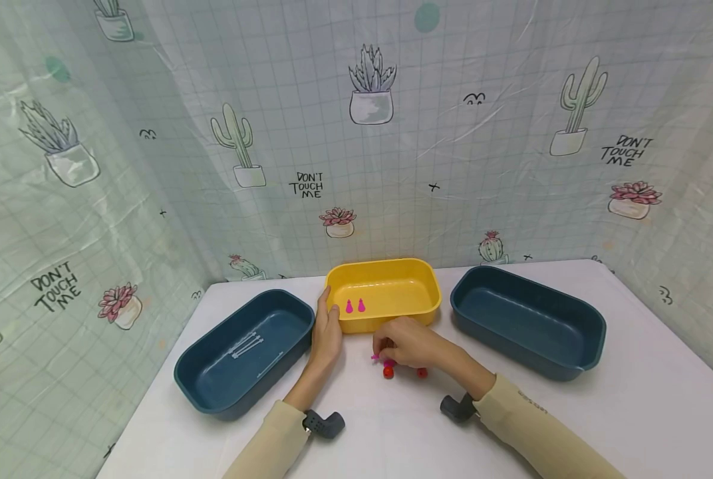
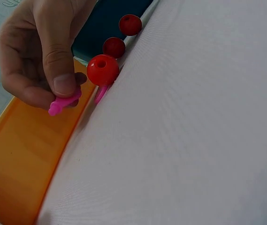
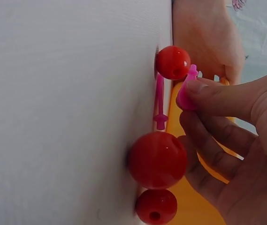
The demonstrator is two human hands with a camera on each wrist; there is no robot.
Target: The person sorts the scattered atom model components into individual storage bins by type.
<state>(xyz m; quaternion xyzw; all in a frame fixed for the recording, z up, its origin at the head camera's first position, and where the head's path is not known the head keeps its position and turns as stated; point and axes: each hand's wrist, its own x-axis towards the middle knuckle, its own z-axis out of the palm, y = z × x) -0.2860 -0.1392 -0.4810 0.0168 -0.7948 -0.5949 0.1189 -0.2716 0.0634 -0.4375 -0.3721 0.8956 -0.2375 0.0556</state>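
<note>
My right hand [image 1: 413,342] is just in front of the yellow bin [image 1: 386,324], pinching a small pink plastic piece [image 3: 187,93] between thumb and index finger. This piece has a knobbed tip and a wider end. Below the hand, another pink piece [image 3: 160,101] lies on the table among red beads [image 3: 157,159] with holes. The right hand partly covers that group in the head view. My left hand [image 1: 326,336] holds the yellow bin at its left front corner, thumb at the rim and fingers along the side. Two pink pieces [image 1: 349,307] lie inside the bin.
To the left stands a dark blue bin [image 1: 213,346] with several thin white rods [image 1: 247,346] in it. A second dark blue bin [image 1: 530,332] stands to the right. A patterned curtain [image 1: 392,166] hangs behind the white table [image 1: 386,439].
</note>
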